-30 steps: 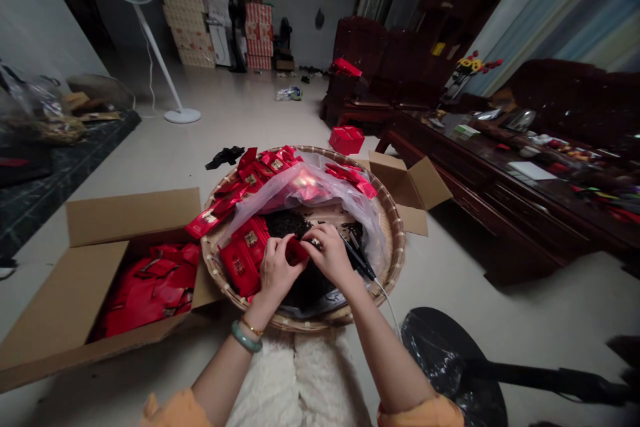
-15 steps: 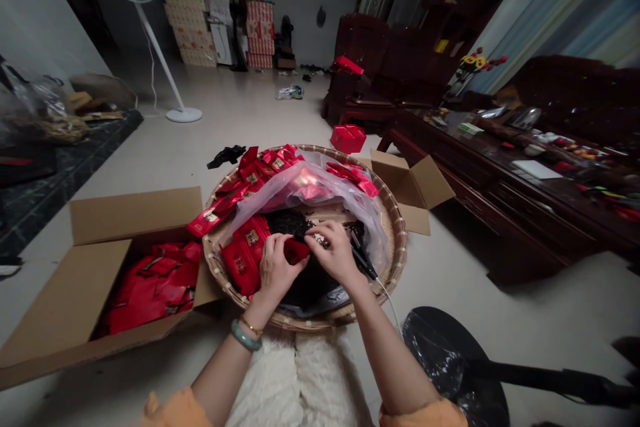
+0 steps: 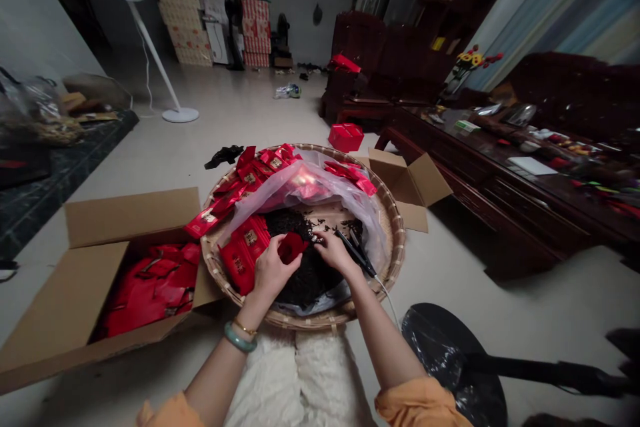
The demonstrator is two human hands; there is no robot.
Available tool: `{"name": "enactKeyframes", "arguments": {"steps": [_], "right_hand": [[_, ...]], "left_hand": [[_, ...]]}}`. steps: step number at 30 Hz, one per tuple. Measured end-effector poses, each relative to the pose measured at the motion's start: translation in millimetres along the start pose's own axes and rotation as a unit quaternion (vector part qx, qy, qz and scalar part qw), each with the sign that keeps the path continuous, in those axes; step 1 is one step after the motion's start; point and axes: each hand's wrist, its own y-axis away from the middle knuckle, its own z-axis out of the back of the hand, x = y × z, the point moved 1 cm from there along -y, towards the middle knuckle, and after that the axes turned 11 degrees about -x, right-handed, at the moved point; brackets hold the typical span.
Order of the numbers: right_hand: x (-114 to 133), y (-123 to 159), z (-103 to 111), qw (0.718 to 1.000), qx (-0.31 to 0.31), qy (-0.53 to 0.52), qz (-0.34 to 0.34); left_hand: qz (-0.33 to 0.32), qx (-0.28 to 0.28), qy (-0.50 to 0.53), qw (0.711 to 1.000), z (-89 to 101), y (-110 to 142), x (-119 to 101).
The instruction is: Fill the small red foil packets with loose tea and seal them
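Observation:
My left hand (image 3: 270,271) grips a small red packet (image 3: 291,245) over a heap of dark loose tea (image 3: 300,267) in a round woven basket (image 3: 395,227). My right hand (image 3: 334,252) lies just right of the packet, fingers curled down onto the tea; whether they hold anything is hidden. A stack of red packets (image 3: 244,250) sits left of my left hand. More red packets (image 3: 250,177) line the basket's far rim behind a crumpled clear plastic bag (image 3: 310,190). Black scissors (image 3: 356,252) rest beside my right hand.
An open cardboard box (image 3: 100,220) with red packets inside stands to the left. A smaller open box (image 3: 410,187) sits beyond the basket. A black plastic-lined bin (image 3: 440,353) is at my right. A dark wooden table (image 3: 525,193) runs along the right; a standing fan (image 3: 150,47) stands far left.
My hands have drawn apart a little. The right hand has dropped from the packet's mouth down onto the tea heap, while the left still holds the packet.

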Motion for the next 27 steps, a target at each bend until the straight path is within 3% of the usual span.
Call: {"name": "enactKeyframes", "arguments": {"steps": [3,6,10,17,19,23,24,27], "right_hand": [[-8,4,-14,0.998,0.051,0.025,0.035],[-5,4,-23,0.998,0.054,0.01,0.04],[-6,1,-26,0.989,-0.002,-0.139,-0.05],[-18,2,-21,0.943,-0.03,-0.284,-0.169],[-16,4,-16,0.904,-0.021,-0.369,-0.213],[-3,8,-1,0.746,0.011,-0.583,-0.321],[2,8,3,0.718,0.016,-0.612,-0.331],[20,6,20,0.676,0.017,-0.663,-0.32]], "left_hand": [[-0.012,-0.012,0.01,1.0,1.0,1,1],[-0.065,-0.007,0.011,0.998,5.5,0,-1],[-0.145,0.028,-0.038,0.988,15.5,-5,-5],[-0.18,0.069,-0.021,0.981,32.9,-18,-8],[-0.185,0.082,-0.033,0.979,34.9,-23,-7],[-0.199,0.082,-0.06,0.975,34.9,-33,-4],[-0.21,0.082,-0.059,0.972,34.5,-36,-5],[-0.242,0.084,-0.041,0.966,33.3,-42,-9]]}}
